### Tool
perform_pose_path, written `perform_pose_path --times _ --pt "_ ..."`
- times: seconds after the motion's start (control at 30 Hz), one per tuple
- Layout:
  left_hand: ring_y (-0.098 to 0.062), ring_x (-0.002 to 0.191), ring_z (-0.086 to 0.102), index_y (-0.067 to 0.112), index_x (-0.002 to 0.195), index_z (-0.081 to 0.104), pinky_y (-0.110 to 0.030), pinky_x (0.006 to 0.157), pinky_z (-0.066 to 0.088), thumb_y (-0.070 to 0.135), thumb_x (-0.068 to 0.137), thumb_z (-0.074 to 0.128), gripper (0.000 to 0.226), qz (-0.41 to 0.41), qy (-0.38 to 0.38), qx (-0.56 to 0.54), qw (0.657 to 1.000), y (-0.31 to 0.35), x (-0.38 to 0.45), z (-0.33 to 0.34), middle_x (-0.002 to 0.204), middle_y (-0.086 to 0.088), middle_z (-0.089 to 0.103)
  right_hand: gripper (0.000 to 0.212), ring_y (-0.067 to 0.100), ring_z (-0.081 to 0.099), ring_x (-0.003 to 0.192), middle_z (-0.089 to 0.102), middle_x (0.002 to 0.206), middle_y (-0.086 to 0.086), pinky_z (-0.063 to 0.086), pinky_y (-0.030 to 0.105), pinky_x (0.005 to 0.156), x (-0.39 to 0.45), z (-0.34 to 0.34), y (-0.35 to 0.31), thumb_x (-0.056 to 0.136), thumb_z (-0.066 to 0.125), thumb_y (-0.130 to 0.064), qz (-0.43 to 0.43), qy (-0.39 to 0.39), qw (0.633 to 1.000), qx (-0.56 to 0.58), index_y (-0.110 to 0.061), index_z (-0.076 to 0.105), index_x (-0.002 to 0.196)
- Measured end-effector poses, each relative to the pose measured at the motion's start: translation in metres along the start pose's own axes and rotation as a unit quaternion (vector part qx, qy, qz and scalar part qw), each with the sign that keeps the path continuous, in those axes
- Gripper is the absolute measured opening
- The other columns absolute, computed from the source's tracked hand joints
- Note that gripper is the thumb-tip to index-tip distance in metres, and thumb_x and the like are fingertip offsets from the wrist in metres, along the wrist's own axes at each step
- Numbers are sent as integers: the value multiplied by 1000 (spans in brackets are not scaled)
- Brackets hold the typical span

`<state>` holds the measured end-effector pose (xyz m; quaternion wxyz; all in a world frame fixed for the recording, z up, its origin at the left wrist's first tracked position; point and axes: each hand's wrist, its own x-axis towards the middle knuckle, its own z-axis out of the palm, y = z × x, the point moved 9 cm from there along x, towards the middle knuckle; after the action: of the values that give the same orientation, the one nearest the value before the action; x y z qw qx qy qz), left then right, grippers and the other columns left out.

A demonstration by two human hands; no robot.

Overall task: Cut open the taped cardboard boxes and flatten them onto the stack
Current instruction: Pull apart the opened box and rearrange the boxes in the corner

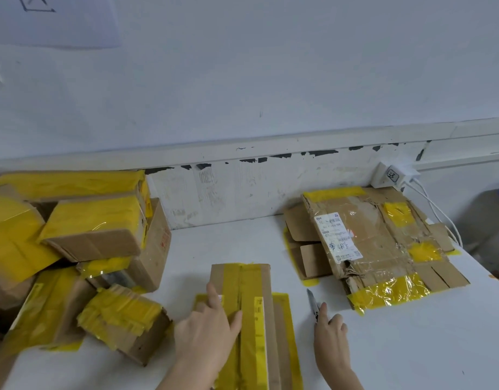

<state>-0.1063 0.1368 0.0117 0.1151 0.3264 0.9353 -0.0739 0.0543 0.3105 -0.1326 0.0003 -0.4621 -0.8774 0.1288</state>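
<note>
While my left hand (211, 322) presses flat on the taped box (248, 319), my right hand (328, 330) grips the knife (313, 302); slitting its centre seam seems next.

Long box (254, 319): near end cut off by bottom edge. Box pile (73, 243): runs past left edge. Shipping label (337, 237): print unreadable. Knife (313, 304): handle hidden in right hand (331, 342).
</note>
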Motion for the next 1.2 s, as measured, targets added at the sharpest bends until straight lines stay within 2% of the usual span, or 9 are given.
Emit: perform_pose_path --times 0.2,0.3,0.4,0.5,0.73,0.87,1.03,1.13,1.2 --pt "-11 91 61 6 149 0 -22 51 32 61 94 21 81 -8 18 -2 1000 3 5 1 108 4 60 71 38 49 40 49 57 26 40 33 29 9 -9 0 16 86 12 20 24 999 9 16 67 85" --pt "-11 85 60 6 149 2 -22 44 25 61 94 22 80 -10 35 -4 999 3 4 -2 95 5 58 82 40 58 55 57 71 28 47 39 42 2 -23 -8 33 95 -10 36 -16 999 0 19 61 102" --pt "-11 78 55 6 149 2 -22 46 25 61 94 22 80 -13 41 -5 999 3 4 -2 87 6 50 64 32 55 109 53 124 14 48 39 84 -10 -85 -56 92 49 -39 -19 76 996 29 1 34 140" --pt "-12 92 61 5 149 1 -22 53 31 59 95 24 79 -12 34 -2 999 4 6 1 99 4 60 75 18 31 130 34 141 -4 26 22 105 -37 -106 -114 87 16 -55 -149 72 975 150 -9 24 147" --pt "-14 102 61 4 149 2 -26 66 36 54 97 24 75 -15 -1 6 1000 4 7 6 116 1 62 64 12 -6 145 57 131 9 6 21 111 -65 -69 -150 98 8 -51 -229 11 972 59 -7 47 125" --pt "-15 99 62 4 149 3 -26 66 38 49 98 22 71 -3 -21 4 1000 2 8 6 114 0 63 76 12 -8 145 59 129 8 8 24 107 -64 -70 -148 97 9 -54 -231 15 972 26 -8 66 116" --pt "-17 82 60 5 149 3 -24 62 38 42 99 20 64 49 -40 -63 996 -3 8 -1 90 0 63 72 10 -8 145 60 128 6 4 23 110 -60 -73 -146 97 10 -55 -211 30 976 42 -9 60 120" --pt "-11 53 42 11 148 13 -23 47 29 37 99 21 56 84 -93 -161 979 -12 7 1 62 3 43 68 19 12 144 55 131 3 29 29 108 -59 -78 -147 90 20 -62 -191 77 978 36 -8 45 124" --pt "-11 48 34 12 130 35 -24 45 25 32 99 24 38 100 -114 -221 963 -15 4 0 58 3 36 83 20 36 126 61 125 6 54 35 84 -57 -81 -150 68 33 -67 -174 64 982 30 -7 54 121"
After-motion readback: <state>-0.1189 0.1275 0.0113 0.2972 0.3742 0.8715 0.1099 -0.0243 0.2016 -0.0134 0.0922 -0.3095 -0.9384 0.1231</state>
